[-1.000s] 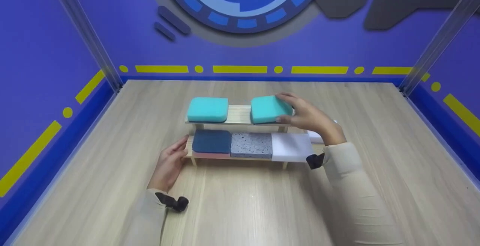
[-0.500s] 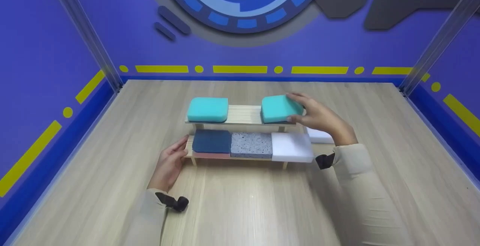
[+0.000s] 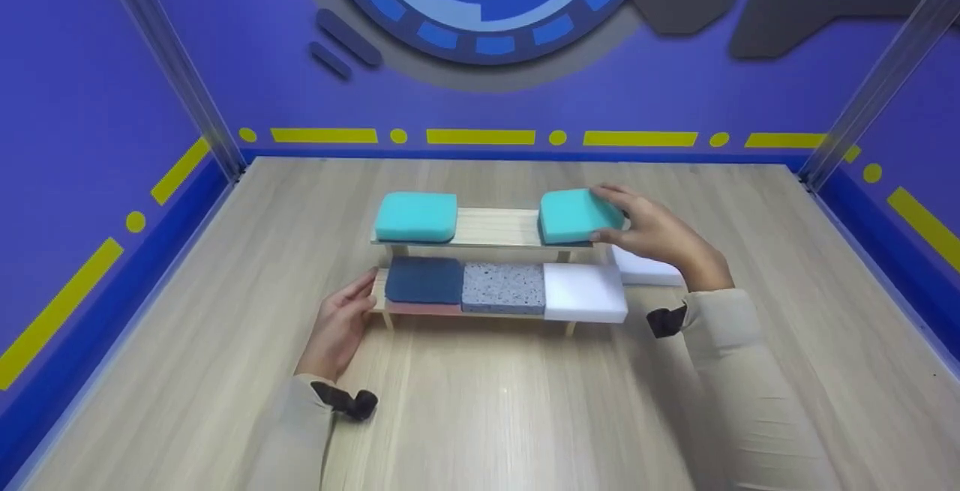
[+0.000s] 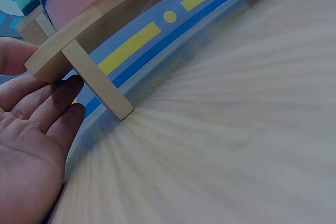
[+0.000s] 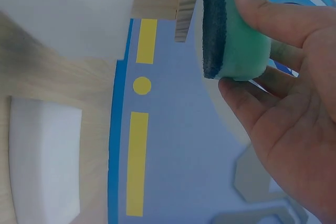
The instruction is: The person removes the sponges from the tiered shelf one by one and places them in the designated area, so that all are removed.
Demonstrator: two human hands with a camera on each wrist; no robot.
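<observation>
A small two-tier wooden rack [image 3: 499,227] stands on the table. My left hand [image 3: 339,328] grips the left end of its lower tier; in the left wrist view the thumb is above the board and the fingers [image 4: 50,98] are beneath it. My right hand [image 3: 660,235] holds a turquoise scouring sponge [image 3: 576,217] by its right side at the right end of the upper tier. The dark scouring layer [image 5: 214,30] of this sponge shows in the right wrist view. A second turquoise sponge [image 3: 416,217] lies at the upper tier's left end.
Along the lower tier sit a pink sponge with a dark blue top [image 3: 424,281], a speckled grey block [image 3: 502,287] and a white block [image 3: 585,292]. Another white block [image 3: 646,269] lies on the table behind the right forearm. Blue walls [image 3: 480,112] enclose the table.
My right hand has slid the turquoise sponge rightward along the upper tier, widening the gap between the two turquoise sponges. The left hand keeps its grip on the rack.
</observation>
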